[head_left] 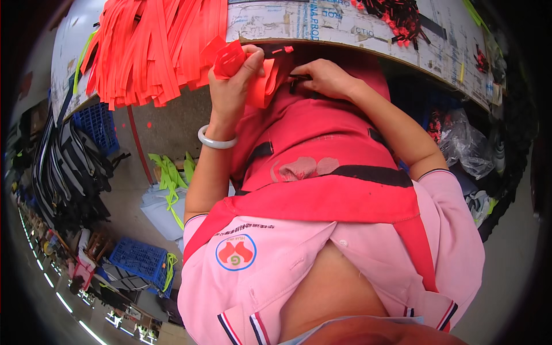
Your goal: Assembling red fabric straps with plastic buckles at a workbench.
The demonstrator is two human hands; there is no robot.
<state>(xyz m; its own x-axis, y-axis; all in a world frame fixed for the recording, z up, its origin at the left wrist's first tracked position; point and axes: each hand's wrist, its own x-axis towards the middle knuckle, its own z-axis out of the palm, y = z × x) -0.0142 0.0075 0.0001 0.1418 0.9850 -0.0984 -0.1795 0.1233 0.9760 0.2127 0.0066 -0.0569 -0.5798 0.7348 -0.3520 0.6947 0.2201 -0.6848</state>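
Two bare hands work coral-red strips over an apron-covered lap

A person, seen from above, has both hands close together in front of the body, at the near edge of a counter. The left hand (pixel 237 79) is curled firmly around a folded coral-red bundle (pixel 227 59), thumb pressed over it. A small black piece (pixel 278 52) with a red tip juts out just beyond that thumb. Between the hands, a coral-red loop (pixel 262 87) hangs below the left fingers. The right hand (pixel 329 78) has bent fingers, tips drawn toward the thumb beside a dark scrap (pixel 296 81); whether it grips that scrap cannot be told.

The step in hand appears to be gathering or joining the strip with its small black piece. A next move would seem to call for a steady left grip while the right fingertips bring the dark scrap and loop together.

Under both hands lies a red apron (pixel 328 146); a pale bracelet (pixel 217 138) circles the left wrist. Left of the left hand, a thick pile of coral-red strips (pixel 155 49) spills over the edge of the counter (pixel 276 24). Beyond the right hand and further right sits a heap of small black-and-red pieces (pixel 397 20). Right of the right forearm is a clear plastic bag (pixel 467 145).
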